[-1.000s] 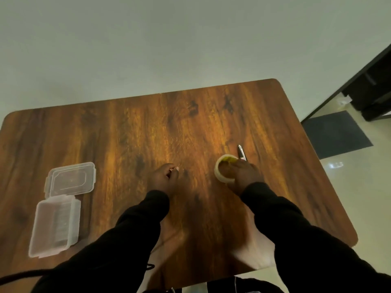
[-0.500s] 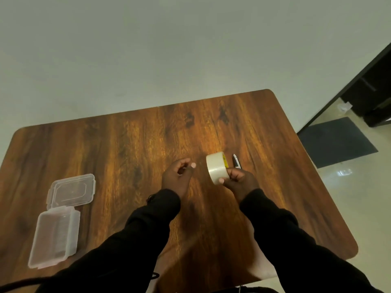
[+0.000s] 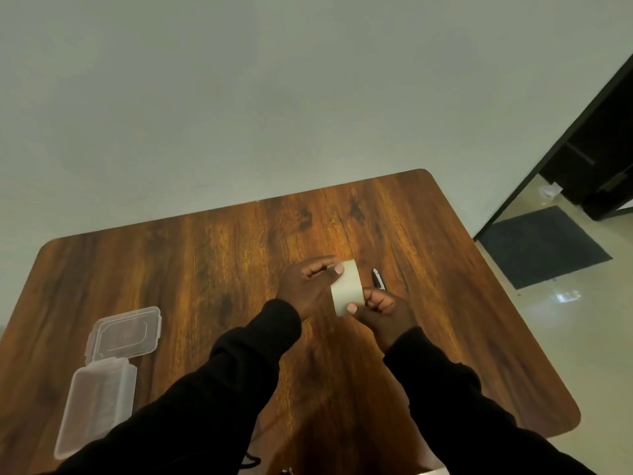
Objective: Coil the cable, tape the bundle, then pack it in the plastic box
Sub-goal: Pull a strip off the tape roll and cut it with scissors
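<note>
A pale roll of tape (image 3: 346, 286) is held on edge above the middle of the wooden table (image 3: 171, 269). My right hand (image 3: 383, 311) grips its lower right side. My left hand (image 3: 306, 286) pinches its upper left edge with thumb and fingers. The clear plastic box (image 3: 96, 402) lies open at the left near edge, its hinged lid (image 3: 125, 332) flat beyond it. A short piece of black cable (image 3: 251, 462) peeks out at the near table edge under my left sleeve; the rest is hidden.
A small black-and-silver tool (image 3: 378, 279) lies on the table just right of the tape. The table's far edge meets a plain wall. To the right the table ends above a tiled floor with a dark mat (image 3: 541, 246).
My right hand lifted the tape roll off the table and turned it on edge. My left hand moved right and took hold of the roll. The view tilted upward.
</note>
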